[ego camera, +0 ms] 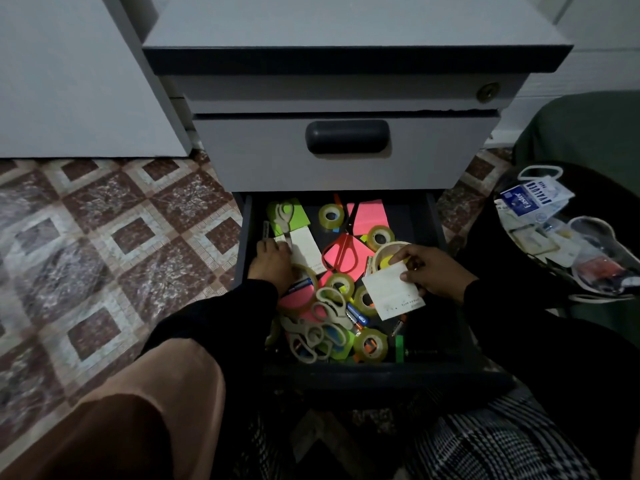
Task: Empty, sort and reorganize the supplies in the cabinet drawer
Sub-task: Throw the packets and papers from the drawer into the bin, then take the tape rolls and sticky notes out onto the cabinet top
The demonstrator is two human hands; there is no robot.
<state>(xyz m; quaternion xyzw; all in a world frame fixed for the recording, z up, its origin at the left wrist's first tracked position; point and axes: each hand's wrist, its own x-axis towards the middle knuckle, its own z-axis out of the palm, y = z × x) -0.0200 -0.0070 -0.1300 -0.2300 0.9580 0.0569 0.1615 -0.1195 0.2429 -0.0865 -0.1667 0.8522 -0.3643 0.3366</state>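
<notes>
Drawer (pixel 346 370) at the cabinet's (pixel 346 39) foot stands pulled out and crowded with tape rolls (pixel 370 344), scissors (pixel 337 254) and neon sticky notes (pixel 369 216), so emptying looks barely begun. Right hand (pixel 431 271) pinches a white notepad (pixel 393 293) between thumb and fingers above the clutter. Left hand (pixel 272 263) reaches to a second white pad (pixel 304 249); its fingers are hidden, grip unclear. Next, probably, lift both pads out onto the floor (pixel 104 237).

Red scissors (pixel 341 252), pink notes (pixel 370 216)
</notes>
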